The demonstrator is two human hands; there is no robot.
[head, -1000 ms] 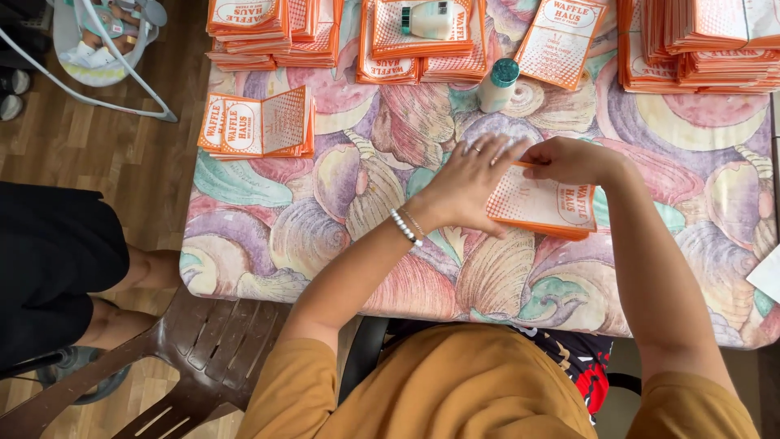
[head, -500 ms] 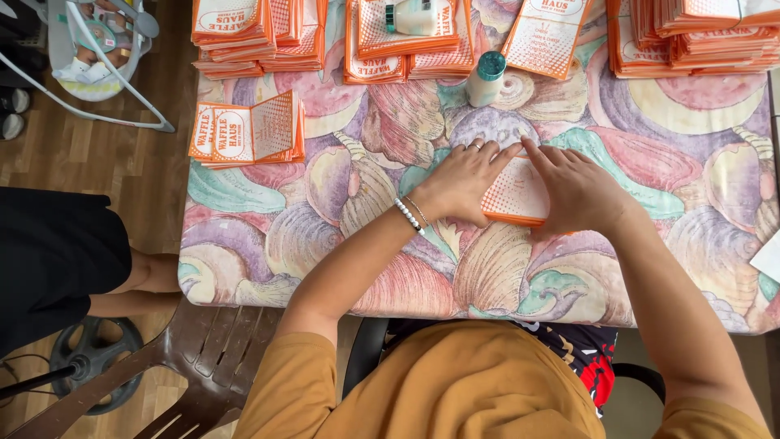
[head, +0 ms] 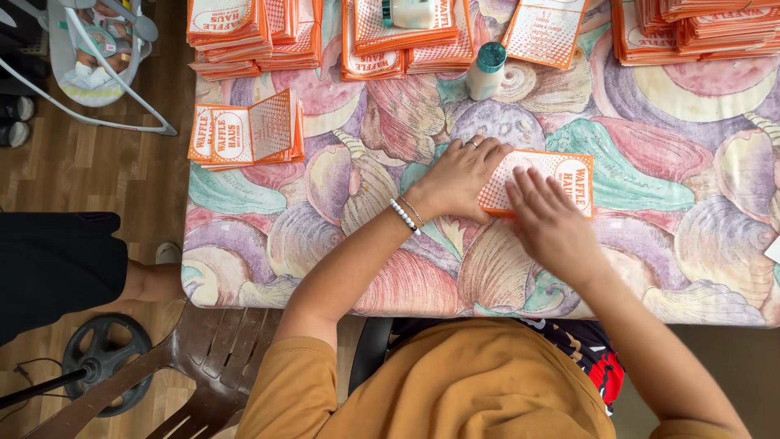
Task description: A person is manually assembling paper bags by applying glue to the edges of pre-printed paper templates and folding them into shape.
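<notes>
orange paper sleeve [head: 561,175], flat near table [head: 691,268] front edge; left hand [head: 459,175] and right hand [head: 552,223] pressing it, fingers spread flat, seemingly gripping nothing.

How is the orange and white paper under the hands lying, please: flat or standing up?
Flat. The orange and white paper piece lies on the tablecloth, with the left hand and right hand pressing down on it.

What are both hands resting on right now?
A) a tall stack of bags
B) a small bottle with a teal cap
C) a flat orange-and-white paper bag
C: the left hand and right hand press flat on one orange-and-white paper bag lying on the table.
</notes>
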